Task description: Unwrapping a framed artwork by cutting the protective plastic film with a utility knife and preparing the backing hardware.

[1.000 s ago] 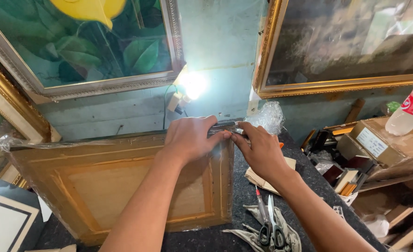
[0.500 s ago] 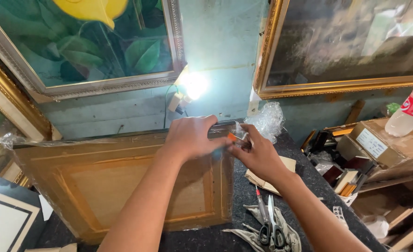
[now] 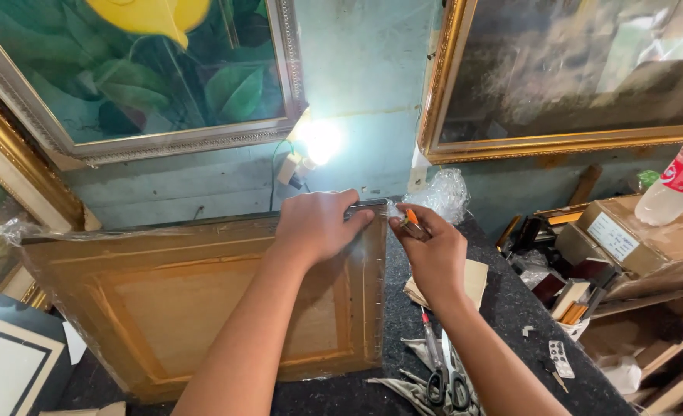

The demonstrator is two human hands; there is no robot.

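Note:
A gold picture frame (image 3: 164,308) wrapped in clear plastic film lies flat on a dark worktop (image 3: 511,308). My left hand (image 3: 322,225) presses down on its far right corner, fingers curled over the edge. My right hand (image 3: 432,250) is just right of that corner, fingers closed around a small orange-handled cutter (image 3: 411,219) whose tip points at the frame's corner. The two hands are nearly touching.
Scissors (image 3: 443,377) and a pen lie by the near edge. Crumpled plastic (image 3: 443,192) sits behind my right hand. Cardboard boxes (image 3: 650,239) and a plastic bottle (image 3: 677,185) crowd the right. Framed pictures (image 3: 164,77) lean on the wall, with a bright bulb (image 3: 318,142) between them.
My right hand has drawn back slightly from the frame's corner and turned, so the orange cutter now shows between its fingers. My left hand has stayed on the corner.

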